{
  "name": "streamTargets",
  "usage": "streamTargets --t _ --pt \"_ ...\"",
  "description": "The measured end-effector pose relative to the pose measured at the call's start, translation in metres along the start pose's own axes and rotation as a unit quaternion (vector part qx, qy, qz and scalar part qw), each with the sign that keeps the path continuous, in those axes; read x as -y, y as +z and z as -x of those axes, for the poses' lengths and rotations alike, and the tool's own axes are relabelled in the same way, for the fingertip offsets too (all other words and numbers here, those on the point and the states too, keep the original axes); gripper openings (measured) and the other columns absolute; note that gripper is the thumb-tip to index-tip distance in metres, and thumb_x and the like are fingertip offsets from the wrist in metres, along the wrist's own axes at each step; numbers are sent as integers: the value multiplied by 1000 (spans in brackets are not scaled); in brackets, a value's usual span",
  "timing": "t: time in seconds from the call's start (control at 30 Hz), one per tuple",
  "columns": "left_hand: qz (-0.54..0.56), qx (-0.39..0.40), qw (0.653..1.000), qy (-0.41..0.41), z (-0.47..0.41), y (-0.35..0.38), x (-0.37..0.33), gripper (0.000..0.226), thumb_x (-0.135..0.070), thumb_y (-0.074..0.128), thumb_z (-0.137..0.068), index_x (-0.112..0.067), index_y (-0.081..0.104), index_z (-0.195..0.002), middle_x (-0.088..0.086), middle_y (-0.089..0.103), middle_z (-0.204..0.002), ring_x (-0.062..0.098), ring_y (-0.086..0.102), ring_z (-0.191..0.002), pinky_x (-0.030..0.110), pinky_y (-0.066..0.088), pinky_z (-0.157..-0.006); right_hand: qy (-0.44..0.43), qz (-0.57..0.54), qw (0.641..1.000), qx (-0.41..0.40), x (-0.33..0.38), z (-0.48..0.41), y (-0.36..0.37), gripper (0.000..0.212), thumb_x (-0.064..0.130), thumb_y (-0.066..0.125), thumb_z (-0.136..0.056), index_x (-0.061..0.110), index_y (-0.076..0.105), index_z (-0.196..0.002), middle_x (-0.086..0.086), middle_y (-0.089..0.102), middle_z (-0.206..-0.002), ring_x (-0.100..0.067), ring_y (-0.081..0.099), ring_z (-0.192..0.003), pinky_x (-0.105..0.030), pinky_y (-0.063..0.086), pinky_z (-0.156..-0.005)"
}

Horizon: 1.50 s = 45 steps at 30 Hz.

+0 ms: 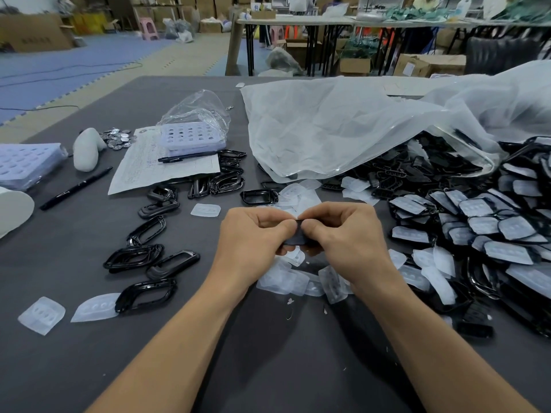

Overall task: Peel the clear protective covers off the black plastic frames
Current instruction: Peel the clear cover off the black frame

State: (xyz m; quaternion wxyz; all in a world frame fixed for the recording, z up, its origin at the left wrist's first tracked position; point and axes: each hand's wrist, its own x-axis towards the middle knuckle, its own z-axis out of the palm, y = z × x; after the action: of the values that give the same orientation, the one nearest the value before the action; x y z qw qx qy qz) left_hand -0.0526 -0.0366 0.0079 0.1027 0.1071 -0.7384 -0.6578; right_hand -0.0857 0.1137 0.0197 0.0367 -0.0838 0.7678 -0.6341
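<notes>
both your hands, left hand [256, 234] and right hand [343, 231], pinch one black frame [296, 238] at surface centre; peel starting. next, lift a cover edge; covered pile [477, 222] at 3 o'clock.

The dark grey table [89, 368] carries bare black frames [132, 257] left of centre and a heap of covered frames [483, 225] at the right edge. Loose clear covers [41, 315] lie at the lower left, a paper sheet [140, 171] and a black pen [76, 188] at the upper left.
</notes>
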Motion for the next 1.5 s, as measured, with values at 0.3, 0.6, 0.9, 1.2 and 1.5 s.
streamTargets --t 0.3,0.6,0.9,1.2,1.5 --pt "-4 -24 1000 10 -1 2 -2 28 1 77 -85 -22 83 -70 10 77 -69 21 70 -55 28 60 -56 41 -92 993 64 3 -2 -6 30 -12 59 -94 7 79 -82 -14 78 -78 -26 73 -64 -26 60 -57" --pt "10 -36 999 16 0 2 -3 29 -2 77 -87 -27 84 -73 5 78 -70 20 73 -56 23 56 -55 76 -118 987 79 5 -3 -10 34 -12 53 -91 8 81 -92 -18 78 -86 -27 74 -69 -29 63 -64" --pt "8 -36 999 12 -1 2 -3 28 -1 79 -85 -25 83 -70 5 77 -69 20 73 -55 23 57 -54 33 -68 994 77 2 -4 -9 34 -18 59 -89 9 80 -89 -14 74 -73 -23 65 -56 -30 60 -57" --pt "-25 -36 999 25 0 3 -2 21 -5 78 -85 -23 84 -76 2 78 -70 22 75 -59 30 62 -60 19 -43 998 51 0 -4 -6 30 -6 60 -94 12 80 -80 -17 74 -71 -23 65 -52 -33 59 -54" --pt "-26 -46 998 29 -1 4 1 25 -5 76 -85 -26 83 -74 4 76 -65 18 72 -54 27 58 -56 -68 119 990 29 2 0 -11 27 9 68 -82 30 80 -94 11 78 -85 -12 74 -77 -24 60 -71"
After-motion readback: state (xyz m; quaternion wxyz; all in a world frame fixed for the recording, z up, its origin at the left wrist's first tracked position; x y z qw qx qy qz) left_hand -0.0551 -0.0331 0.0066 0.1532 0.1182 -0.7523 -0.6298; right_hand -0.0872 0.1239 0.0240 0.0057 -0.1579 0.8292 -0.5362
